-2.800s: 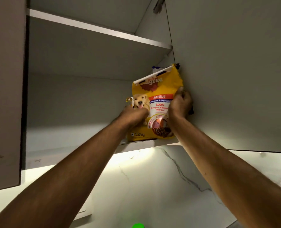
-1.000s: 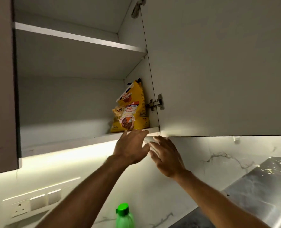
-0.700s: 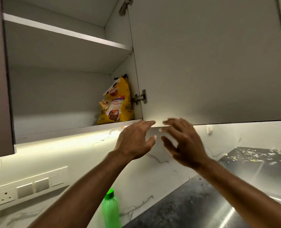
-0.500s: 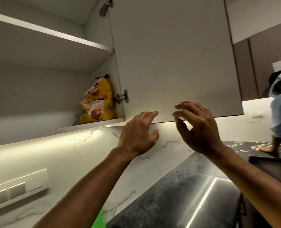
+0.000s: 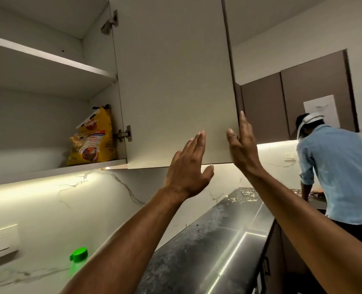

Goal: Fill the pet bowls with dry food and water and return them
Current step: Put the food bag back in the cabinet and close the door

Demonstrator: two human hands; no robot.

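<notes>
Since half a second ago both hands have shifted right along the open pale grey cupboard door (image 5: 175, 81). The right hand (image 5: 242, 148) now wraps its grip around the door's outer edge, thumb on the inner face; the left hand (image 5: 188, 168), fingers together and flat, empty, lies by the door's lower edge. The yellow dog-food bag (image 5: 93, 139) stands upright on the lower shelf (image 5: 48, 171) beside the hinge, top folded over, printed front facing outward.

The food bag (image 5: 93, 139) stands in the cabinet (image 5: 38, 170), left of its open door (image 5: 173, 81).
</notes>
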